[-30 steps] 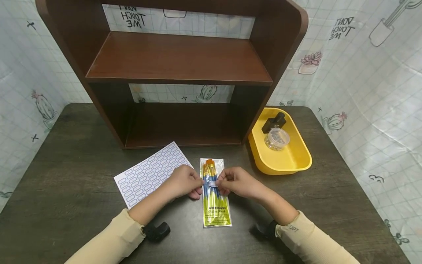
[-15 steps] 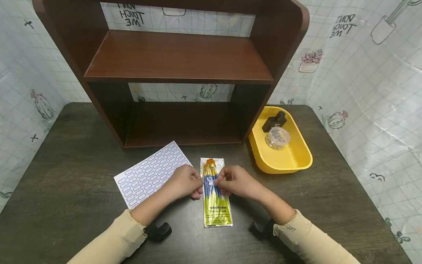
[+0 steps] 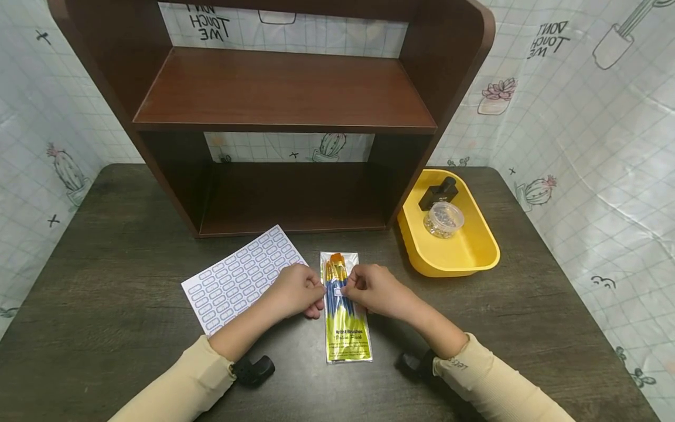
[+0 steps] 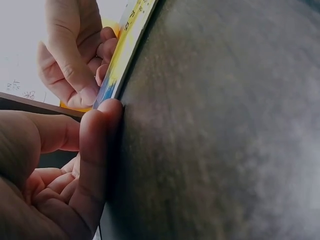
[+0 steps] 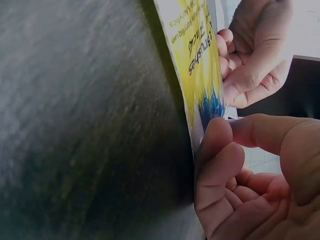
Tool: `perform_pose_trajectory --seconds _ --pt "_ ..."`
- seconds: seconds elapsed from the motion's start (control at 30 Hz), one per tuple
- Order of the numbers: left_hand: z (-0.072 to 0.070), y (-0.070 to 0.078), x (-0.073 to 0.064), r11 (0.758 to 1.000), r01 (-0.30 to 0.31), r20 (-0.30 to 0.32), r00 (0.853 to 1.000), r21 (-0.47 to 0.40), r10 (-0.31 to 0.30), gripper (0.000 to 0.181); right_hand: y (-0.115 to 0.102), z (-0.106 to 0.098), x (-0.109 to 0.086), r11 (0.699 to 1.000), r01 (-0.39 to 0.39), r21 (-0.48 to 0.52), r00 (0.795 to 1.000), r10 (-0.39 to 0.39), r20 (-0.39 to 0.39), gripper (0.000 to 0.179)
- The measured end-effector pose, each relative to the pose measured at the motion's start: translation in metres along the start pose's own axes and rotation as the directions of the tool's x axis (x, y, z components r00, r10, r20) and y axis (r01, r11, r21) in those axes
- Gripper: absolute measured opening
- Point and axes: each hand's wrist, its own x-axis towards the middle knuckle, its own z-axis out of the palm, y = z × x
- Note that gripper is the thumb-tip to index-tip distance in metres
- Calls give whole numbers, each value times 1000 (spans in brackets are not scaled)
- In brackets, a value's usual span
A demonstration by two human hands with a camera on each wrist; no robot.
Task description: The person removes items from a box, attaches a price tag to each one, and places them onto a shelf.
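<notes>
Head view: A flat, glossy clear-plastic packet of artist brushes (image 3: 348,343) lies face up on the dark wood-grain table (image 3: 105,264), between the hands. Blue handles and orange-brown bristles show through the film; its lower part is a shiny yellow-green printed panel. A small white rectangular paper label with a dark border (image 3: 338,292) sits across the handles. The right hand (image 3: 381,293) appears to pinch its right end between thumb and forefinger. The left hand (image 3: 297,290) has thumb and forefinger together at the packet's left edge, apparently gripping it. Beside the left hand lies a white paper sheet of printed blue-edged labels (image 3: 237,281), set at a slant.

Assessment of progress: the label is off any sheet and in position over the packet; full adhesion cannot be confirmed. Releasing it and smoothing it flat are judged outstanding.

Behind stands a reddish-brown laminate shelf unit (image 3: 285,88). To its right, a yellow round-cornered plastic tray (image 3: 459,255) contains a black angular bottle (image 3: 432,199) and a clear round lidded jar (image 3: 444,220).

Left wrist view: the left fingertips meet at the packet's thin edge; the other fingers are curled.

Right wrist view: the right fingertips press together against the packet, its film creased and reflective; the label cannot be made out.
</notes>
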Motion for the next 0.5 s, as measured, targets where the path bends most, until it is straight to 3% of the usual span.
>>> perform_pose_trajectory --seconds 0.5 --pt "-1 1 1 1000 18 12 1000 -22 -18 19 3 -4 -3 999 -19 -47 1000 19 -17 16"
